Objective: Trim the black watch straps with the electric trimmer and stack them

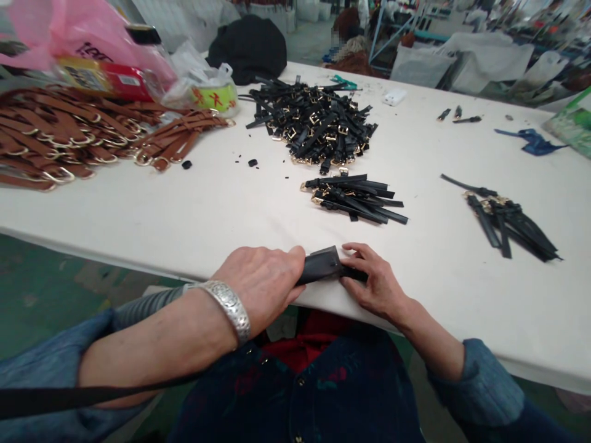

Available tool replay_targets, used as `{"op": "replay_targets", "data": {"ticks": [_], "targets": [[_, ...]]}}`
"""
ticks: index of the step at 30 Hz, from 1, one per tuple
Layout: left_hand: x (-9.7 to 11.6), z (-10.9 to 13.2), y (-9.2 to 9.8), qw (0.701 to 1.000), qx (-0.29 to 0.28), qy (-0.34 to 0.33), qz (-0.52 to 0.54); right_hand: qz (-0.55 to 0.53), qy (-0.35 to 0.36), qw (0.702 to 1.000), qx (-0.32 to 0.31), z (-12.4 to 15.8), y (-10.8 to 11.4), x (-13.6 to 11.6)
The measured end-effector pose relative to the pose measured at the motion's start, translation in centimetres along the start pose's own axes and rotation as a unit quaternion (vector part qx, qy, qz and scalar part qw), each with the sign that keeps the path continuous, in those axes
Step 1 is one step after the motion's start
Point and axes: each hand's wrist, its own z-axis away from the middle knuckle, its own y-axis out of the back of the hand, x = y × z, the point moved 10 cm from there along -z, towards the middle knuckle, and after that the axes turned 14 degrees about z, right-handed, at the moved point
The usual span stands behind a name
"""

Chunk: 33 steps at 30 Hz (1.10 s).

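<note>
At the near edge of the white table, my left hand is closed around one end of a black tool-like piece. A silver bracelet sits on that wrist. My right hand rests on the table beside it, its fingers pressing a black strap against the piece. A small pile of black straps with gold buckles lies just beyond my hands. A large heap of the same straps lies further back.
Brown straps with gold rings cover the far left, under pink and clear plastic bags. Another bundle of black straps lies to the right. A blue scrap, a white box and dark cloth lie at the back.
</note>
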Motion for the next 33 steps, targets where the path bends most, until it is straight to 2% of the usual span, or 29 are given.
{"op": "replay_targets", "data": {"ticks": [3, 6, 12, 16, 20, 23, 27, 31, 33], "targets": [[-0.2, -0.8, 0.3, 1.0, 0.017, 0.007, 0.002, 0.004, -0.008, 1.0, 0.009, 0.0, 0.1, 0.3], [-1.4, -0.8, -0.1, 1.0, 0.029, 0.005, -0.004, 0.005, -0.008, 1.0, 0.013, 0.0, 0.0, 0.5], [-4.9, 1.2, -1.1, 0.999, 0.016, 0.036, -0.026, -0.01, -0.001, 1.0, 0.015, 0.2, -0.4, 0.4], [-3.7, 1.5, -0.8, 0.998, 0.012, 0.022, -0.049, -0.017, -0.002, 1.0, 0.008, 0.1, -0.5, 0.4], [-1.1, 0.2, -0.4, 0.999, 0.012, 0.004, -0.043, -0.018, -0.01, 1.0, 0.007, 0.0, -0.3, 0.4], [-0.3, -0.6, -0.3, 0.999, 0.021, -0.003, -0.031, -0.013, -0.017, 1.0, 0.012, -0.1, -0.1, 0.5], [-1.8, -0.8, -0.4, 0.999, 0.038, 0.014, 0.0, -0.017, -0.018, 1.0, 0.019, -0.1, 0.0, 0.4], [-4.4, 0.2, -0.7, 0.998, 0.045, 0.048, 0.012, -0.023, -0.019, 0.999, 0.012, 0.0, -0.2, 0.3], [-4.7, 0.8, -0.9, 0.999, 0.034, 0.041, 0.004, -0.027, -0.018, 0.999, 0.009, 0.1, -0.4, 0.3]]}}
